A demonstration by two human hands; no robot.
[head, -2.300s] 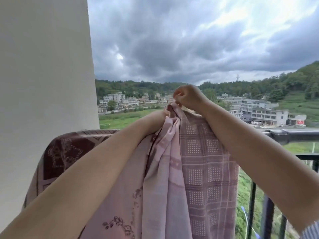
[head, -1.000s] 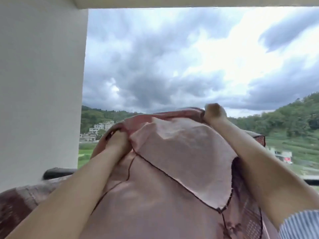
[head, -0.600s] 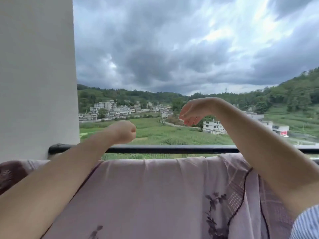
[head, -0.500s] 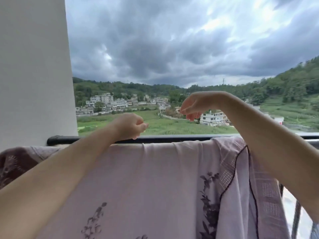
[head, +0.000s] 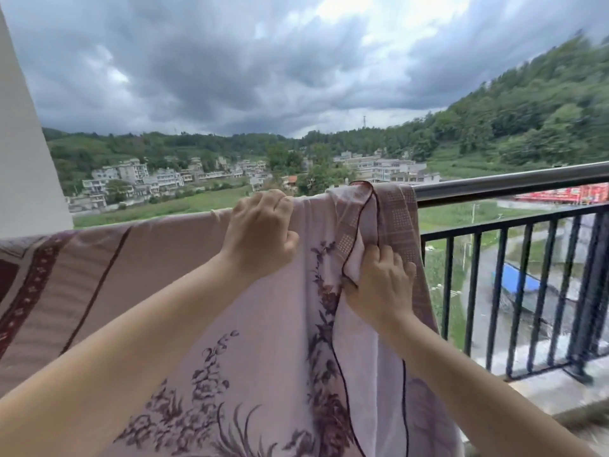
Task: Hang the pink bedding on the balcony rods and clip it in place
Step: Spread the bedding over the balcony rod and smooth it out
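Pink bedding (head: 197,291) draped over rod (head: 510,184), no clips seen; left hand (head: 260,232) grip bunched on the top fold, right hand (head: 379,282) grip pinching the edge below the rod. Wind could slide it off.

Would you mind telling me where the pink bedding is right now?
In the head view, the pink bedding hangs over the balcony rod, filling the left and centre, gripped by the left hand and right hand.
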